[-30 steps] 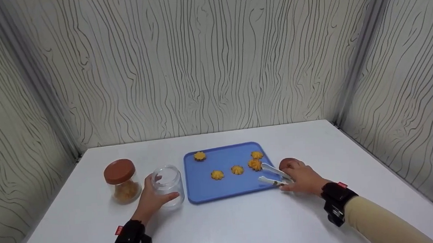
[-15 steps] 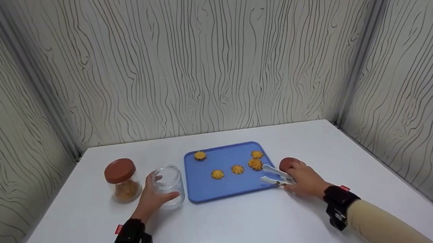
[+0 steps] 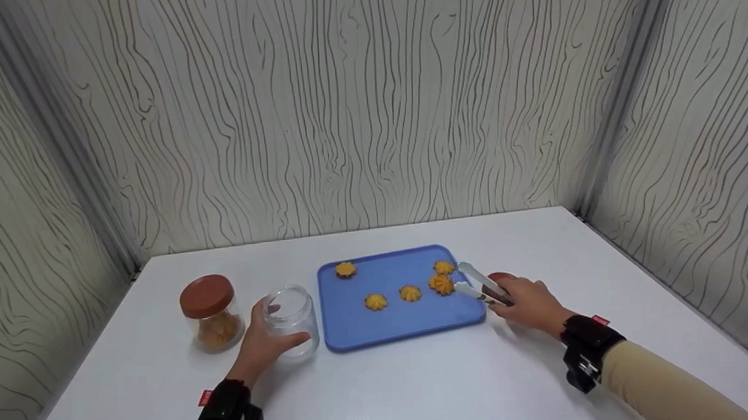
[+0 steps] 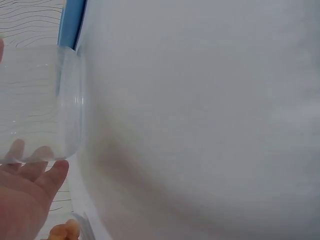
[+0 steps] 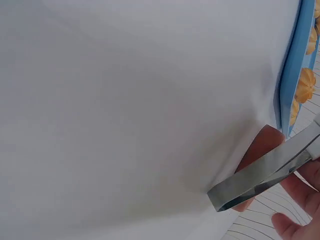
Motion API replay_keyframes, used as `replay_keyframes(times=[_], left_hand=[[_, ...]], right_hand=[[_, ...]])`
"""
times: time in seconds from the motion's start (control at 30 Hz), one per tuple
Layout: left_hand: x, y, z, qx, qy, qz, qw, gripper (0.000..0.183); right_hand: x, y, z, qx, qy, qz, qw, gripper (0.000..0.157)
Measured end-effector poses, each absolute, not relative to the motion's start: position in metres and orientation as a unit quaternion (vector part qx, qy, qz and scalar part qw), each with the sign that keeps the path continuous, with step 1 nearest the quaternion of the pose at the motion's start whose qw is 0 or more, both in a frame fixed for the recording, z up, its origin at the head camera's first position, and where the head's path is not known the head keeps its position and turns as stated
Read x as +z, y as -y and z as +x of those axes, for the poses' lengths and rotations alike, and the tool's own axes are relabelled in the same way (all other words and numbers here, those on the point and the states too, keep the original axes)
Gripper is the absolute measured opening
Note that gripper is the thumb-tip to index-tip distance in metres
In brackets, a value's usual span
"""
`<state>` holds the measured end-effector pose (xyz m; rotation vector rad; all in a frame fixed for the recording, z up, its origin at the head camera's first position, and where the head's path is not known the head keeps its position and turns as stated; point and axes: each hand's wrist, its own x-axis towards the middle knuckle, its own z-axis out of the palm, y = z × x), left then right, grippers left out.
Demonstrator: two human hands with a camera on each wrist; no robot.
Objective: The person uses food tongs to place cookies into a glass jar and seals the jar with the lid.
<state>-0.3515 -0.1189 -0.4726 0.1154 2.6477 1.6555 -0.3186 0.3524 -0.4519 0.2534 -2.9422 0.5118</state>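
Compared with a second ago, the tongs (image 5: 265, 172) are pointing farther toward the back of the tray (image 3: 354, 327), and the person's right grip (image 3: 531, 305) is sitting slightly farther right; the left grip (image 3: 263, 346) is keeping its place.

Pale panels (image 3: 344, 110) with dark wood-grain lines are rising behind and on both sides of a white surface (image 3: 432, 384). On it the blue tray is lying near the middle. Left of the tray, a lidded jar (image 3: 211, 315) with a red-brown top is standing upright, holding golden pieces. Between it and the tray, a clear open jar (image 3: 290, 316) is standing upright, with the left grip curling around it, thumb in front.

Beside the tray's right edge, the right grip is holding the tongs, whose white tips are spreading apart near the two right-hand cookies. A red-brown disc (image 3: 498, 275) is lying just past that grip, partly hidden. Five flower-shaped cookies are resting on the tray: one (image 3: 345, 270) at the far left, two (image 3: 375, 301) near the middle, two (image 3: 441, 284) touching or nearly touching on the right.
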Motion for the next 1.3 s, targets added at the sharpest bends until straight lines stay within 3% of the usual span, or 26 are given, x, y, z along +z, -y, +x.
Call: replay_keyframes(times=[0.13,0.2,0.63,1.07,1.3], left_hand=[[-0.474,0.120,-0.353,0.528,-0.848,0.041,0.011,0.107],[-0.474,0.121,-0.354,0.528,-0.848,0.042,0.013,0.107],[-0.475,0.121,-0.356,0.531,-0.846,0.038,0.022,0.107],[-0.476,0.118,-0.355,0.529,-0.848,0.035,0.020,0.107],[-0.474,0.122,-0.352,0.525,-0.850,0.043,0.014,0.109]], right_hand=[[-0.452,-0.350,-0.321,0.167,0.979,0.083,0.084,0.043],[-0.453,-0.349,-0.322,0.165,0.979,0.087,0.086,0.045],[-0.456,-0.334,-0.330,0.162,0.981,0.071,0.077,0.029],[-0.460,-0.319,-0.336,0.127,0.990,0.035,0.046,0.028],[-0.458,-0.321,-0.334,0.132,0.981,0.096,0.104,0.028]])
